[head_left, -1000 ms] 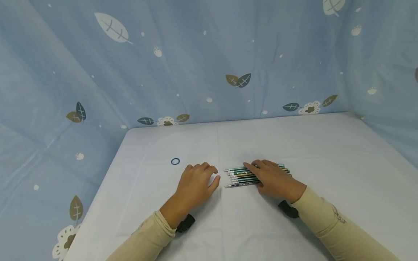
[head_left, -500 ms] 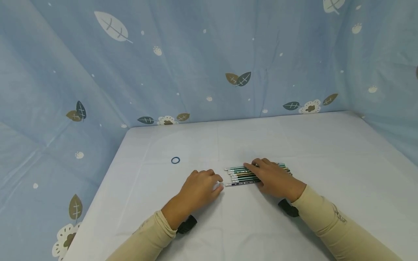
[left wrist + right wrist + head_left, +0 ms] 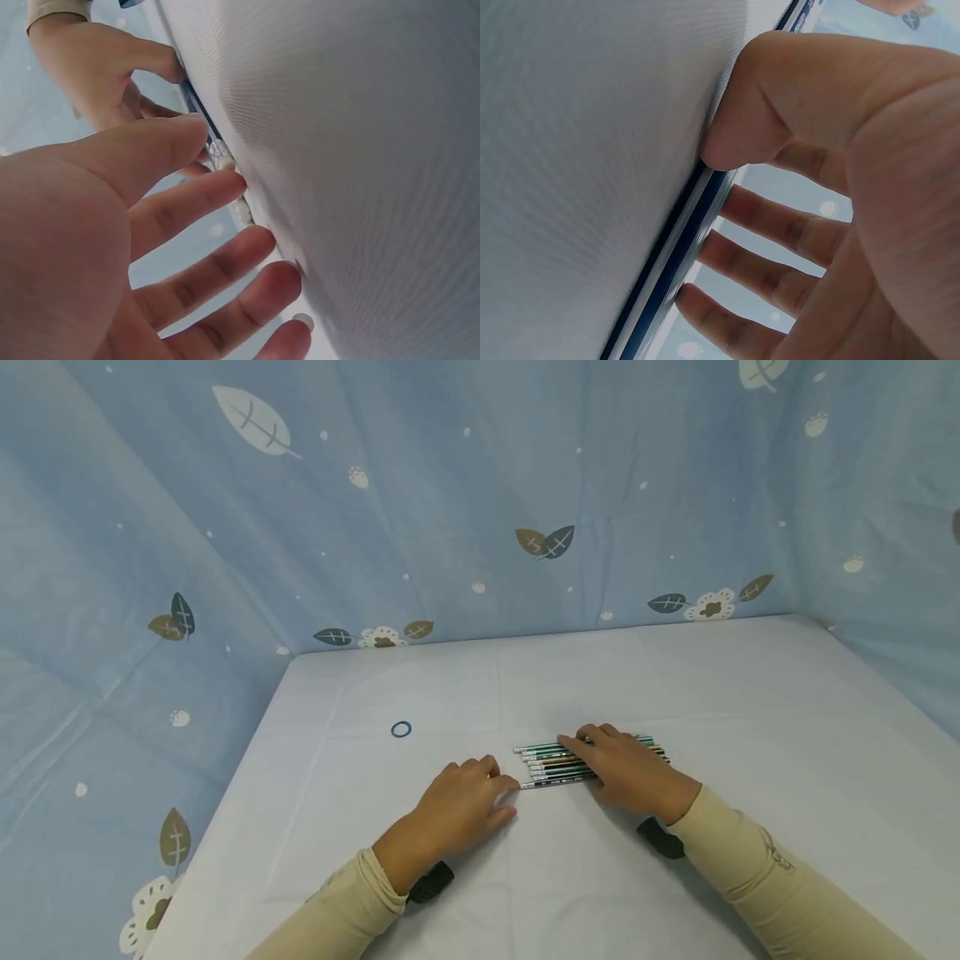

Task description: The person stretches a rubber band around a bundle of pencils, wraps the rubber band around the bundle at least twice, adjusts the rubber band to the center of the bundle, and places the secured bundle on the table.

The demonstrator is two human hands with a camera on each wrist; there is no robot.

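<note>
A row of several pencils (image 3: 558,768), green, dark and gold with white eraser ends to the left, lies side by side on the white cloth. My right hand (image 3: 630,772) grips across the row, its thumb against the nearest dark blue pencil (image 3: 679,259) and its fingertips (image 3: 739,196) over the others. The hand covers the middle of the pencils. My left hand (image 3: 461,806) is at the eraser ends, index fingertip right at the nearest pencil's end, thumb apart from it. In the left wrist view its fingers (image 3: 206,262) are loosely spread and hold nothing.
A small blue ring (image 3: 401,729) lies on the cloth to the left, beyond my left hand. The white-covered table (image 3: 675,677) meets a blue leaf-patterned curtain (image 3: 450,485) at the back and sides. Black wrist devices (image 3: 431,882) sit under both wrists.
My left hand has moved slightly right and nearer to me, until its index fingertip is at the nearest pencil's eraser end. My right hand and the pencils have stayed put.
</note>
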